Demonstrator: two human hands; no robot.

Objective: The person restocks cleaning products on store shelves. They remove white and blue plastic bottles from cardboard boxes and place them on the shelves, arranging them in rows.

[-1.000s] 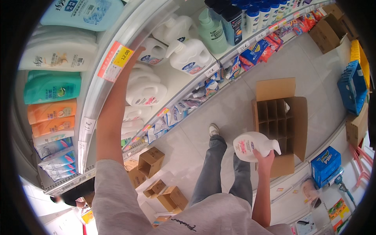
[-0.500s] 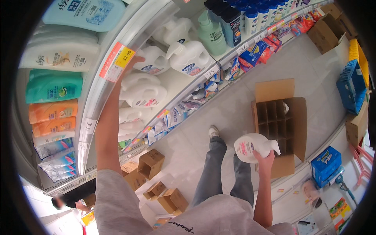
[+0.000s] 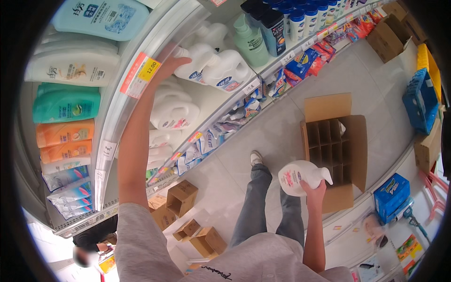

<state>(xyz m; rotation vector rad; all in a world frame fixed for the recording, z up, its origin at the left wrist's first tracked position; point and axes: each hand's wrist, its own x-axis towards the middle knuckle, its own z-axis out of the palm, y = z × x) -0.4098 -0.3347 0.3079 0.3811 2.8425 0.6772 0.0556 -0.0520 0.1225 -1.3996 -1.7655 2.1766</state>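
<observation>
My right hand is wrapped round the neck of a white pump bottle with a pink flower print, in front of my legs. My left arm reaches under the upper shelf. There my left hand has its thumb and fingers around the top of a white pump bottle with a blue label; some fingers are hidden. Tight beside it stands another white bottle with a handle and blue label. White bottles with pink flowers stand nearer on the same shelf.
An open divided carton stands on the floor to the right. Price tags line the upper shelf edge above my left forearm. Small cartons lie near my feet. A blue basket is at far right; a person is at lower left.
My left hand has moved right and slightly up, and the blue-labelled bottle by it has shifted right against its neighbour. My right hand still holds its bottle in nearly the same place.
</observation>
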